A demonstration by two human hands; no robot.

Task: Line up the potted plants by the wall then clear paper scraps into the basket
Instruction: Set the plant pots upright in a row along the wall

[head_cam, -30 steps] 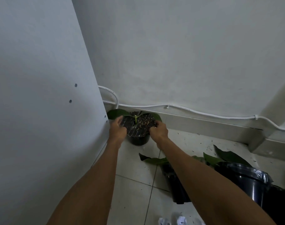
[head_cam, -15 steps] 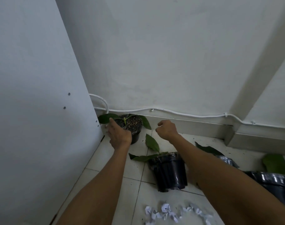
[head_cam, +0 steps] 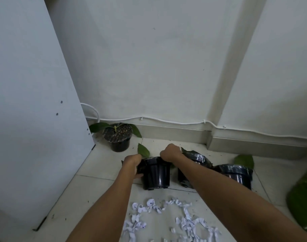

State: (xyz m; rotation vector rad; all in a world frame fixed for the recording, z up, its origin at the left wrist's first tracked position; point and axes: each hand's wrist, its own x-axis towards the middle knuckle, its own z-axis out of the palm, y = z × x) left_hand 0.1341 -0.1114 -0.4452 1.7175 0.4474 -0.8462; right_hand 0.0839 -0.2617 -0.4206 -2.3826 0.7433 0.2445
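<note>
2 hands [head_cam: 150, 160] flanking black pot [head_cam: 156, 173]

Black pot [head_cam: 156, 173]: glossy ribbed plastic, streaked with highlights. Corner pot [head_cam: 118, 137]: clear shiny film over coarse dark soil. Two right-hand pots [head_cam: 236, 172]: same glossy plastic, film-wrapped rims. Paper scraps [head_cam: 168, 219]: white, crumpled, matt. Floor [head_cam: 100, 165]: pale smooth tile, faint sheen, speckled with grit. Wall [head_cam: 149, 67]: matt painted plaster.
</note>
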